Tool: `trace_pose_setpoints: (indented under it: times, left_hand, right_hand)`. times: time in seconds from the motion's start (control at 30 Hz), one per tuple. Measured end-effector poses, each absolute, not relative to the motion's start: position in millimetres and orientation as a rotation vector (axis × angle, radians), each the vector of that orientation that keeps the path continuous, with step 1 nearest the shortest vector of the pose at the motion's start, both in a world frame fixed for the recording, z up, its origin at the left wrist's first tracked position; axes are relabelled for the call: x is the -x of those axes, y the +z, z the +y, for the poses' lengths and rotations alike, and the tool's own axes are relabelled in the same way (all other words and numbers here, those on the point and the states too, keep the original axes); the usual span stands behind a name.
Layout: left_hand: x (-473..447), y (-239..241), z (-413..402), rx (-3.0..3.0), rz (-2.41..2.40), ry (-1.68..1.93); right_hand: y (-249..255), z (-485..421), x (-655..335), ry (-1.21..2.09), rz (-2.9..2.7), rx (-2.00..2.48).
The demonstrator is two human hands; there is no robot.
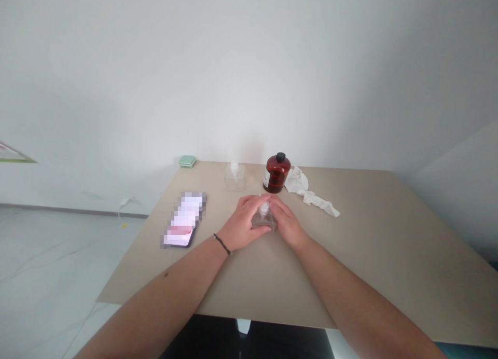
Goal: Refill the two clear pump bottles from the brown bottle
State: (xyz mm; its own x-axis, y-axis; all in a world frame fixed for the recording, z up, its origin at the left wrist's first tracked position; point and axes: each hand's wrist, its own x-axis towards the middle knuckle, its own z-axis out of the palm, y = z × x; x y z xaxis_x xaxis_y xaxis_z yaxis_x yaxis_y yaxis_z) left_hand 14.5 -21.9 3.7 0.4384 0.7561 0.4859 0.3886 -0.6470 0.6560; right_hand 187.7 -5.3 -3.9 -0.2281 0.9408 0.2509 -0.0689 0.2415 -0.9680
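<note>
A small clear bottle (264, 223) with a whitish cap or pump top (264, 207) stands on the table between my hands. My left hand (249, 221) wraps round its left side, the thumb along the near face and the fingers over the far side. From the right, my right hand (287, 221) presses against the bottle, its fingertips by the cap. The far fingers of both hands are partly hidden. Just behind them stands a brown-red bottle (277, 175) with a black cap and a white label. A second clear bottle (235, 178) with a white top is further left.
A phone (184, 219) with a lit, blurred screen lies on the left of the table (369, 245). Crumpled white tissue (311, 193) is right of the brown-red bottle. A small green case (187, 161) sits at the back left corner, near the wall (249, 73).
</note>
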Motion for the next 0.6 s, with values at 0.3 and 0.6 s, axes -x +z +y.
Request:
trace_pose_setpoints:
  times: [0.3, 0.6]
  left_hand:
    - [-13.1, 7.4, -22.1, -2.214, 0.987, 1.081]
    - [-11.8, 5.7, -19.6, -2.173, 0.962, 1.090]
  right_hand:
    - [1.7, -6.9, -191.1, 1.176, -1.536, 0.837]
    - [-0.3, -7.9, -185.3, 1.228, -1.501, 0.831]
